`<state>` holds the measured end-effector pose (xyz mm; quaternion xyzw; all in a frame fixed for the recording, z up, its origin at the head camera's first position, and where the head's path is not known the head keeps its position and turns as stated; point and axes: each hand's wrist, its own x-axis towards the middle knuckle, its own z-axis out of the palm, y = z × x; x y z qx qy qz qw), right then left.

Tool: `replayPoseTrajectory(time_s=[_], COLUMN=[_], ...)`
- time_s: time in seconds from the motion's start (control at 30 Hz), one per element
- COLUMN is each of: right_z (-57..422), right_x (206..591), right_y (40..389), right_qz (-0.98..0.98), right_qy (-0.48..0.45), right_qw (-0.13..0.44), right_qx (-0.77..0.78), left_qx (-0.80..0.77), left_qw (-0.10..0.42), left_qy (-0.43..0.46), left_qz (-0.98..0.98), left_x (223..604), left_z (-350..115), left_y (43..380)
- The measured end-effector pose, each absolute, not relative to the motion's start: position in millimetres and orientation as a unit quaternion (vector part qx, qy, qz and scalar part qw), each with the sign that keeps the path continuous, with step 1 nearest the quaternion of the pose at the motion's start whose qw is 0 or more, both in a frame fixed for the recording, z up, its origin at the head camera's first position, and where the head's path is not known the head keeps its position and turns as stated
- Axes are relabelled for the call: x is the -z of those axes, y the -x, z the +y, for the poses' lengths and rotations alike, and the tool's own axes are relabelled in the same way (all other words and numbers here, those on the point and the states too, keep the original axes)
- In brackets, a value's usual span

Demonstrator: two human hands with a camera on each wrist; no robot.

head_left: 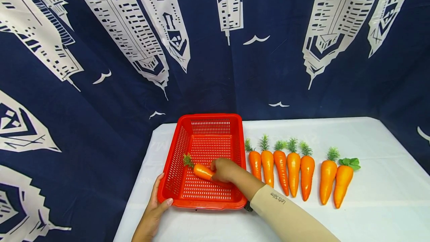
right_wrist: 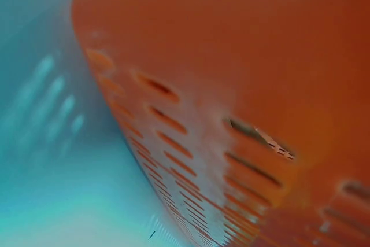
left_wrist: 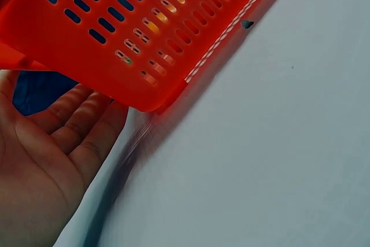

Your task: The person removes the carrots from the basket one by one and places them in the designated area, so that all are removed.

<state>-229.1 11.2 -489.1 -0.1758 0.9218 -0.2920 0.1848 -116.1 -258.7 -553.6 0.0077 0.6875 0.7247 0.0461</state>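
A red plastic basket (head_left: 215,204) with slotted walls stands on the table. My left hand (head_left: 153,212) holds its near left corner, thumb on the rim and fingers along the outer wall. In the left wrist view, that hand (left_wrist: 55,148) lies against the basket's wall (left_wrist: 87,56). Inside the basket, my right hand (head_left: 224,171) grips an orange carrot (head_left: 202,172) near its lower end. The carrot's feathery green top points left, and the fingers partly hide its tip. The right wrist view shows only the blurred basket wall (right_wrist: 173,39); hand and carrot are not visible there.
Several carrots with green tops lie in a row right of the basket, the nearest a carrot (head_left: 254,163) close to its wall. Two more, including a leafy-topped carrot (head_left: 343,184), lie further right. White cloth covers the table (head_left: 386,182); a blue patterned curtain (head_left: 208,85) hangs behind.
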Motion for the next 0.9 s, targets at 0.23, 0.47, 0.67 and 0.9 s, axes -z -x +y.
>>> replayPoseTrajectory(time_s=[0.23, 0.47, 0.67, 0.9], right_z=[11.5, 12.9, 13.0, 12.6], right_x=[487.4, 484.1, 484.6, 485.8], right_y=[227.8, 226.7, 228.0, 230.0], right_qz=[0.921, 0.919, 0.905, 0.881], right_qy=[0.176, 0.181, 0.173, 0.175], right_qw=[0.196, 0.203, 0.221, 0.230], right_qx=[0.287, 0.286, 0.319, 0.374], left_qx=[-0.724, -0.724, -0.726, -0.725], left_qw=[0.047, 0.049, 0.051, 0.050], left_qy=[-0.011, -0.011, -0.009, -0.005], left_qz=[0.688, 0.688, 0.686, 0.687], left_x=[552.1, 552.5, 552.5, 551.8], left_z=[-258.4, -258.7, -258.4, -258.0], left_y=[116.6, 116.7, 116.5, 115.5])
